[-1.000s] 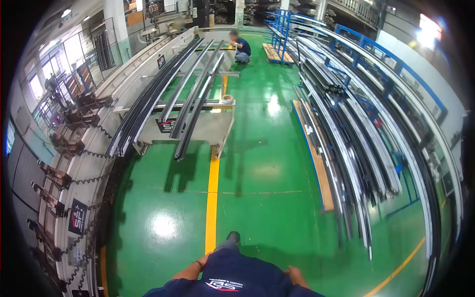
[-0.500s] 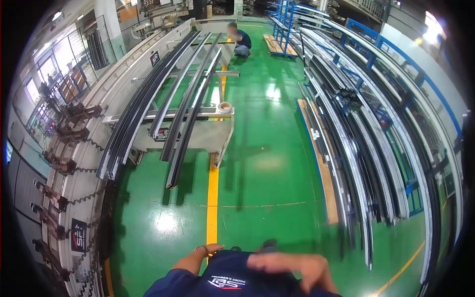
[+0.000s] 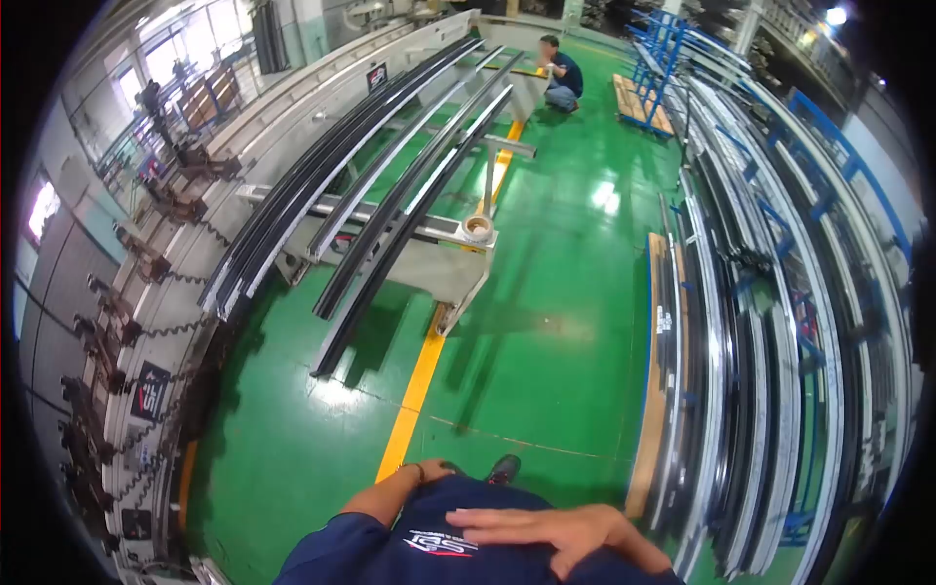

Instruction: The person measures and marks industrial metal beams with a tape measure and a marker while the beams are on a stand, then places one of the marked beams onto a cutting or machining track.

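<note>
My right hand [image 3: 546, 531] is held flat across the front of my dark blue shirt [image 3: 487, 494], palm toward me, with its fingers stretched out and nothing in them. Close to my waist on the other side is my left hand [image 3: 435, 471], a dark band on its wrist. Its fingers show only in part, look extended, and hold nothing visible. Ahead of me, long black and silver profiles [image 3: 390, 234] lie side by side on the supports of a pale machine bench [image 3: 414, 278]. A roll of tape [image 3: 477, 228] sits on the corner of that bench.
Racks of long metal profiles [image 3: 717, 361] run along the right, beside a wooden board [image 3: 646, 409]. Another person [image 3: 563, 78] crouches beyond the bench. Clamps with coiled hoses [image 3: 112, 331] line the left. A yellow stripe [image 3: 419, 380] crosses the green floor.
My view has turned and tilted, so the bench and racks sit further right. A shoe of mine now shows ahead of my waist. My right hand's fingers have shifted left and appear sharper.
</note>
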`<state>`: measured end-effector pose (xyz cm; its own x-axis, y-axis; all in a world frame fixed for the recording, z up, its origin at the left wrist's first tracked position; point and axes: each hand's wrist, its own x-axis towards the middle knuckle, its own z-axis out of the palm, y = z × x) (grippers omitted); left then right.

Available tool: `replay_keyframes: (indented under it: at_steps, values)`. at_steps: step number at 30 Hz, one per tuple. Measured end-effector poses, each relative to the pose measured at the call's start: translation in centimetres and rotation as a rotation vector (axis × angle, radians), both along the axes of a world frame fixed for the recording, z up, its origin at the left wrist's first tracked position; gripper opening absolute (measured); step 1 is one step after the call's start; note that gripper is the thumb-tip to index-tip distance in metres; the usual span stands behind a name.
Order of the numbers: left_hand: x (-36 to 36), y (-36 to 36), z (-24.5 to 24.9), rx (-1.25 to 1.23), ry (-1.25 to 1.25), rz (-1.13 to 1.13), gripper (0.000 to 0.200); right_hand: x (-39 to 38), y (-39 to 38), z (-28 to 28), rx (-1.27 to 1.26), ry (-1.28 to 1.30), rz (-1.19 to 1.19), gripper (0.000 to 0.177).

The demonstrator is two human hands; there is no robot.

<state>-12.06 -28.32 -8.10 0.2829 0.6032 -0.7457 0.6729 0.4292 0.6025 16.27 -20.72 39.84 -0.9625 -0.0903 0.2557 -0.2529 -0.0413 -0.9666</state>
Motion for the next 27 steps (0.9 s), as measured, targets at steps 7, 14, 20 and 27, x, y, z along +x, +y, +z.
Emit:
replay_keyframes:
  at_steps: [7, 14, 20, 27]
  values:
    - [-1.3, 3.1, 3.7, 0.226, 0.074, 0.367, 0.057, -1.8, 10.8, -3.6, 0.24, -0.32, -0.034, 0.077]
    - [-9.8, 5.8, 7.2, 0.073, 0.174, 0.349, 0.039, -9.7, 19.6, -5.5, 0.324, -0.56, -0.202, 0.07]
    - [-13.6, 9.8, 8.5, 0.037, 0.064, 0.529, 0.039, -17.4, 24.3, -7.6, 0.215, -0.65, -0.324, 0.068]
    - [-11.4, 7.4, 9.2, 0.181, -0.13, 1.186, 0.033, -23.6, 29.1, -9.6, 0.407, -0.743, -0.148, 0.067]
